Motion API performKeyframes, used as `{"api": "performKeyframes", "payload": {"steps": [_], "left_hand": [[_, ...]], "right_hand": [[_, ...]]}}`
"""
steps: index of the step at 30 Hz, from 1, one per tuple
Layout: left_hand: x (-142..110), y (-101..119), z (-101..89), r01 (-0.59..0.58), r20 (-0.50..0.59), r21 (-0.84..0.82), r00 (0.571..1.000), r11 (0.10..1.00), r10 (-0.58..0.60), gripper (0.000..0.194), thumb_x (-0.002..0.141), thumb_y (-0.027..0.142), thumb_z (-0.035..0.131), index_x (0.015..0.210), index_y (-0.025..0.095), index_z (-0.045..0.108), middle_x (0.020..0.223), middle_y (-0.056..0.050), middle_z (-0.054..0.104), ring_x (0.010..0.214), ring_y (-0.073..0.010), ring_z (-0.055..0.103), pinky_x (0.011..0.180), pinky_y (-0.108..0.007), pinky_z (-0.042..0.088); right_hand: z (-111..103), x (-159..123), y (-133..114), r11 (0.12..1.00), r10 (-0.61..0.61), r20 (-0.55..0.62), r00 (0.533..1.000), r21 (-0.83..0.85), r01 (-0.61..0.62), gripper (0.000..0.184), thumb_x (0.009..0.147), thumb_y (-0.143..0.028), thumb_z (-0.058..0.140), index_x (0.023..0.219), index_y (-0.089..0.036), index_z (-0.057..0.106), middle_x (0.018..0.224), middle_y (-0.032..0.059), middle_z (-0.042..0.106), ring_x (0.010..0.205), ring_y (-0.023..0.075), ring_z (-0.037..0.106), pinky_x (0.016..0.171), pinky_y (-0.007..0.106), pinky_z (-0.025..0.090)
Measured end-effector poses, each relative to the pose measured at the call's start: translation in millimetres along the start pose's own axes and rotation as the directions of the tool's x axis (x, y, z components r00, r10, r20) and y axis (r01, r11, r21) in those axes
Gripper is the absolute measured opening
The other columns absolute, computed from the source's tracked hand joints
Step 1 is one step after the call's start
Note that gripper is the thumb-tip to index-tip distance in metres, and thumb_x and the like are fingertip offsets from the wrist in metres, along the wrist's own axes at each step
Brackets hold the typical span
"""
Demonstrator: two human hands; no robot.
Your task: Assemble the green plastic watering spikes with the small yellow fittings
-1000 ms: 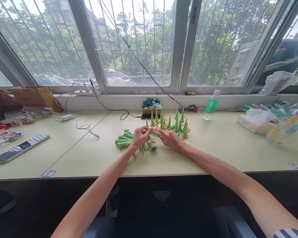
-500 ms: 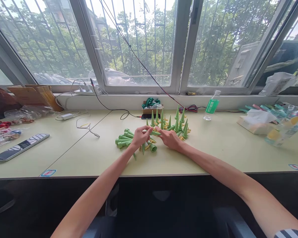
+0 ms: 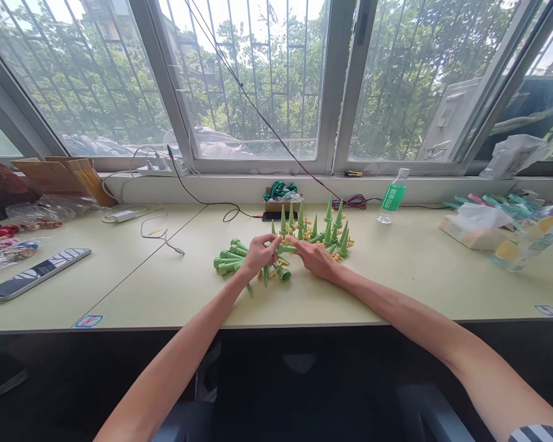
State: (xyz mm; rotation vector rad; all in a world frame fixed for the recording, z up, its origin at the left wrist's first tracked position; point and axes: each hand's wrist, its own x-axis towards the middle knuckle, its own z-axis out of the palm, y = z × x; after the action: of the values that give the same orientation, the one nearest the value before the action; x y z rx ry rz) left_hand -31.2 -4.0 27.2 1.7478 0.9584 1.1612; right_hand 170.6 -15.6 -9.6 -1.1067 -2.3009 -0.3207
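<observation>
In the middle of the table my left hand [image 3: 260, 253] is closed in a pinch; what sits between its fingertips is too small to make out. Close beside it, my right hand [image 3: 317, 258] is closed around a green plastic watering spike [image 3: 286, 249], its index finger reaching toward the left fingertips. Behind the hands several green spikes [image 3: 340, 216] with yellow valve pieces [image 3: 351, 242] stand point up. More green spikes [image 3: 228, 264] lie in a fan left of my left hand. One spike's hollow threaded end [image 3: 284, 275] faces me below the hands.
A small box with green wrapping [image 3: 282, 193] stands at the back, a dark phone [image 3: 276, 216] before it. To the right are a water bottle [image 3: 393, 196] and a tissue box [image 3: 472, 233]. Cables [image 3: 166, 239] and another phone [image 3: 37, 274] lie to the left.
The fingertips have shifted very slightly, and a bit more of the green spike shows between the hands. The spikes on the table have stayed where they were.
</observation>
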Motion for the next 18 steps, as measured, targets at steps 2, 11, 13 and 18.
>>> {"api": "performKeyframes", "payload": {"steps": [2, 11, 13, 18], "left_hand": [[0.0, 0.5, 0.3, 0.006, 0.002, -0.005, 1.000, 1.000, -0.006, 0.036, 0.081, 0.053, 0.064, 0.076, 0.017, 0.064, 0.039, 0.004, 0.053, 0.030, -0.0100, 0.042, 0.034, -0.023, 0.033], [-2.0, 4.3, 0.3, 0.015, -0.012, 0.008, 1.000, 1.000, -0.015, 0.036, 0.081, 0.053, 0.064, 0.076, 0.017, 0.063, 0.039, 0.004, 0.052, 0.030, -0.0101, 0.042, 0.034, -0.023, 0.033], [-1.7, 4.5, 0.3, 0.015, -0.011, 0.003, 1.000, 1.000, -0.015, 0.036, 0.082, 0.053, 0.064, 0.078, 0.017, 0.064, 0.039, 0.004, 0.052, 0.031, -0.0102, 0.043, 0.034, -0.022, 0.034], [0.9, 1.5, 0.5, 0.012, 0.007, 0.006, 1.000, 1.000, -0.013, 0.040, 0.082, 0.055, 0.062, 0.085, 0.016, 0.067, 0.045, 0.002, 0.056, 0.038, -0.0124, 0.052, 0.039, -0.023, 0.042]], "right_hand": [[0.4, -0.1, 0.4, 1.000, -0.003, -0.004, 1.000, 0.003, 0.003, 0.051, 0.099, -0.020, 0.044, 0.149, -0.026, 0.032, 0.109, 0.0087, 0.070, 0.080, 0.0172, 0.068, 0.065, 0.024, 0.049], [-1.7, 0.7, -0.6, 1.000, -0.017, -0.008, 1.000, -0.015, 0.017, 0.048, 0.101, -0.020, 0.040, 0.148, -0.025, 0.032, 0.104, 0.0070, 0.070, 0.076, 0.0161, 0.066, 0.062, 0.022, 0.046], [-1.2, 0.5, -0.6, 0.999, -0.007, -0.011, 1.000, -0.037, 0.006, 0.047, 0.101, -0.021, 0.039, 0.147, -0.023, 0.034, 0.099, 0.0064, 0.070, 0.073, 0.0157, 0.064, 0.060, 0.022, 0.044], [1.6, 0.4, 0.9, 0.996, -0.014, -0.042, 0.999, -0.090, 0.010, 0.045, 0.100, -0.017, 0.038, 0.145, -0.023, 0.037, 0.088, 0.0048, 0.067, 0.067, 0.0145, 0.058, 0.059, 0.022, 0.042]]}}
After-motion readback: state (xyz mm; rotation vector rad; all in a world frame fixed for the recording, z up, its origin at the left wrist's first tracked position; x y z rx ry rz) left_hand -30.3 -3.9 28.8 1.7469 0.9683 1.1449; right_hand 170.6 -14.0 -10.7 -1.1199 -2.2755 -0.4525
